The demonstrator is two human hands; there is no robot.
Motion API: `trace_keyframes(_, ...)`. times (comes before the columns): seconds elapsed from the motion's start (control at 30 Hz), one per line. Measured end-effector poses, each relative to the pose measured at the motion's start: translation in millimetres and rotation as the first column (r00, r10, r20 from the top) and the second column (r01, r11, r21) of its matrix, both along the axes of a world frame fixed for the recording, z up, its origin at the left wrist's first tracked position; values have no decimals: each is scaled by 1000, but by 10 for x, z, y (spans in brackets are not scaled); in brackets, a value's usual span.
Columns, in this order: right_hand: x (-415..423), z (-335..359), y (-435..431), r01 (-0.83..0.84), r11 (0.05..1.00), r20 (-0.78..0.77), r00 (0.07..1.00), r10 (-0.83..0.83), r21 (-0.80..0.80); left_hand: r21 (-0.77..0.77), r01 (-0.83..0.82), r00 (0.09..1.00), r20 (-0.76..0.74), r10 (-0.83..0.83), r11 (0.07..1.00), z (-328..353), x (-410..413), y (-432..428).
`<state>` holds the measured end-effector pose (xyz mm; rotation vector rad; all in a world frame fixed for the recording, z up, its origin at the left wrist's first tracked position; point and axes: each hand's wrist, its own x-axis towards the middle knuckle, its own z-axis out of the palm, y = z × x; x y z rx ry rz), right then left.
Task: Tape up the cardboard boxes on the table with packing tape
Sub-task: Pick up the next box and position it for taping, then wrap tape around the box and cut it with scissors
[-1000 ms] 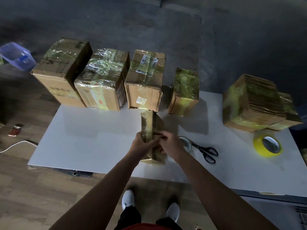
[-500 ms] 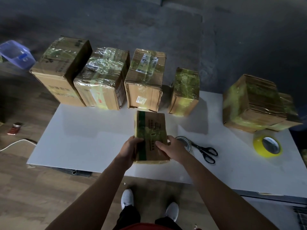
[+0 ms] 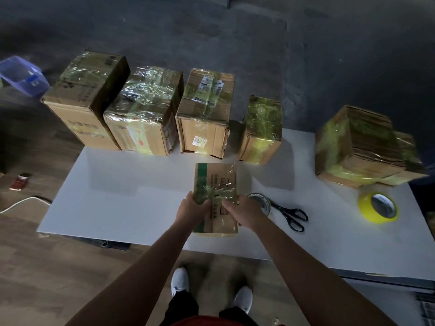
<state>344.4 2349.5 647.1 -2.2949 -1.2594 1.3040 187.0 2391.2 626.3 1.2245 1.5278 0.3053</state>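
A small flat cardboard box (image 3: pixel 219 180) with a green stripe and a band of tape lies on the white table (image 3: pixel 117 196), near its front edge. My left hand (image 3: pixel 194 209) grips its left side and my right hand (image 3: pixel 244 211) grips its right side, thumbs on the taped band. A clear tape roll (image 3: pixel 260 202) lies just right of my right hand, partly hidden by it. Black scissors (image 3: pixel 290 214) lie beside it. A yellow tape roll (image 3: pixel 379 208) sits at the right.
Several taped boxes line the table's far edge: a large one (image 3: pixel 87 100), a second (image 3: pixel 143 111), a third (image 3: pixel 204 114) and a small one (image 3: pixel 261 130). Two more taped boxes (image 3: pixel 357 147) stand at the right. A blue bin (image 3: pixel 21 76) sits on the floor left.
The small box has turned from standing on its narrow edge to lying flat with its wide printed face up. Both hands shifted to its sides.
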Motion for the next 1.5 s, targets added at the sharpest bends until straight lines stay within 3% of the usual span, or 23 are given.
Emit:
trace_keyframes(0.07, -18, -22, 9, -36, 999, 55, 998, 37, -16, 107, 94, 986, -145, -78, 990, -30, 27, 3)
trace_keyframes(0.17, 3, -1, 11, -23, 1000, 78, 997, 22, 17, 233, 207, 959, -238, -151, 950, -64, 23, -1)
trace_keyframes(0.3, 87, 49, 23, -31, 997, 148, 989, 20, 70, 323, 452, 836, -479, -269, 832, -130, -6, -70)
trace_keyframes(0.53, 273, 81, -83, -5, 985, 406, 911, -67, 172, 366, 588, 745, -592, -307, 721, -213, -63, -174)
trace_keyframes(0.67, 504, -11, -186, 96, 994, 478, 872, -106, 45, 334, 648, 680, -659, -323, 684, -200, -49, -168)
trace_keyframes(0.87, 668, -222, -189, 95, 993, 412, 909, -59, -67, 177, 739, 542, -729, -419, 650, -193, 22, -246)
trace_keyframes(1.07, 838, -245, -68, 85, 995, 334, 941, -60, -59, 106, 701, 555, -703, -445, 705, -74, 142, -109)
trace_keyframes(1.2, 943, -99, 16, 148, 986, 169, 973, -158, 71, 89, 683, 553, -711, -434, 725, -83, 208, -109)
trace_keyframes(1.33, 1016, 121, 46, 245, 939, -40, 969, -242, 241, 132, 661, 614, -662, -430, 739, -76, 358, -194)
trace_keyframes(1.5, 1030, 248, 61, 166, 905, -59, 986, -156, 392, 185, 619, 657, -654, -375, 763, 32, 463, -199)
